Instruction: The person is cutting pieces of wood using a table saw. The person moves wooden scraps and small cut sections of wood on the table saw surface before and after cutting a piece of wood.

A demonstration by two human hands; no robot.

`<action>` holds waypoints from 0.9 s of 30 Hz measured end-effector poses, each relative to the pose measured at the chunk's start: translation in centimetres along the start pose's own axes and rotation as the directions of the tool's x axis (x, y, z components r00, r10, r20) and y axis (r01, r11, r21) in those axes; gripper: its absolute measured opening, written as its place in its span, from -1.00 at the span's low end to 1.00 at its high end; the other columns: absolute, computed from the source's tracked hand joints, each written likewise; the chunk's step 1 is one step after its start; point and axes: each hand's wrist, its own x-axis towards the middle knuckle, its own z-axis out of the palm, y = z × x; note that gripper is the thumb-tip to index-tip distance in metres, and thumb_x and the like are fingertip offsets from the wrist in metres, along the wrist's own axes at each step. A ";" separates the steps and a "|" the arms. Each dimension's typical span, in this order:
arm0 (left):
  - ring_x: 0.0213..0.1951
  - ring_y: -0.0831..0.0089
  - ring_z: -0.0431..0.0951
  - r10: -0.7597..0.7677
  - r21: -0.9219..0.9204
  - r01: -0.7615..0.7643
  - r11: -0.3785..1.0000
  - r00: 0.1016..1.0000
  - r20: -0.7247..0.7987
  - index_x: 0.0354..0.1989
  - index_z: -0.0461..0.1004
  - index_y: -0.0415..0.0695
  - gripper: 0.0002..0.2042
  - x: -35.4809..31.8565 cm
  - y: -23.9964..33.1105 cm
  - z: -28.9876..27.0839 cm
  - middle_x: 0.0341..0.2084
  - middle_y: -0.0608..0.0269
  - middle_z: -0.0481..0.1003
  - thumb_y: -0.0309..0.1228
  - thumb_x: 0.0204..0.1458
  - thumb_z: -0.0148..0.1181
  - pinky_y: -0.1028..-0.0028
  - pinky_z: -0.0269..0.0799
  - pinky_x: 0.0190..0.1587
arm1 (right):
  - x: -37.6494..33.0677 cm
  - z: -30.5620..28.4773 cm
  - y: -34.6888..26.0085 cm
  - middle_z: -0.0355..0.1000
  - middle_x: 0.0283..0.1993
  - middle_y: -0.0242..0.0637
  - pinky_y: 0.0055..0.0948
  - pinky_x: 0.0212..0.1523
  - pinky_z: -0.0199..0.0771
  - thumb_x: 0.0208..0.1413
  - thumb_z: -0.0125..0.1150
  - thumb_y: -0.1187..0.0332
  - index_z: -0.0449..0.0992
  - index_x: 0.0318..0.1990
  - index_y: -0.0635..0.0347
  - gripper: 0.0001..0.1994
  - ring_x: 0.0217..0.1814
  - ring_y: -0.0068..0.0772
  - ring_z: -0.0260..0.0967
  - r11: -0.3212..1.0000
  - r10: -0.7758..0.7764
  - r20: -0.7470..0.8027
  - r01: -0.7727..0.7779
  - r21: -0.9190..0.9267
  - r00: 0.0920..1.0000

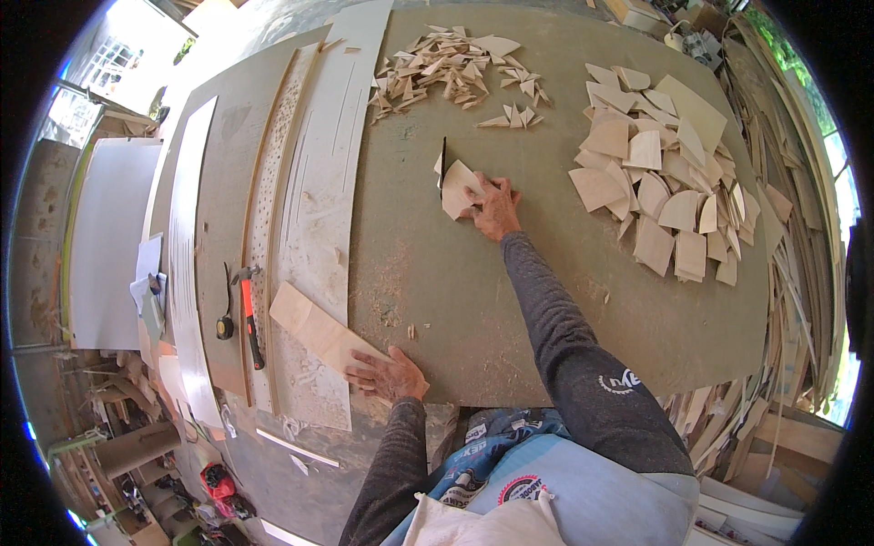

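A thin dark saw blade (443, 162) stands up through the middle of the brown tabletop. Against its right side lies a small pale plywood piece (460, 189), pinched by my right hand (496, 207) with the fingers closed on its right edge. A small offcut shows just left of the blade. Near the table's front, my left hand (390, 375) lies with fingers spread over the end of a longer plywood strip (314, 320). That strip slants across the white board and the brown surface.
Small pointed offcuts (446, 68) are heaped at the far side; curved-edge plywood pieces (660, 177) are piled at right. A claw hammer (249, 314) and tape measure (225, 326) lie at left beside a long wooden fence (273, 209). Stacked boards (792, 200) line the right edge.
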 end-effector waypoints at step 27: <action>0.53 -0.19 -0.43 0.001 -0.010 -0.001 1.000 1.000 -0.021 0.55 -0.38 -0.10 -0.13 0.3 -0.3 0.7 0.49 -0.35 -0.35 0.02 0.28 -0.01 -0.31 -0.21 0.41 | 0.5 -0.4 -1.7 0.17 0.48 -0.46 0.32 0.44 -0.14 0.01 0.49 0.25 0.65 0.12 -0.20 -0.55 0.37 -0.18 0.06 0.987 0.153 0.012 -0.153 0.046 0.988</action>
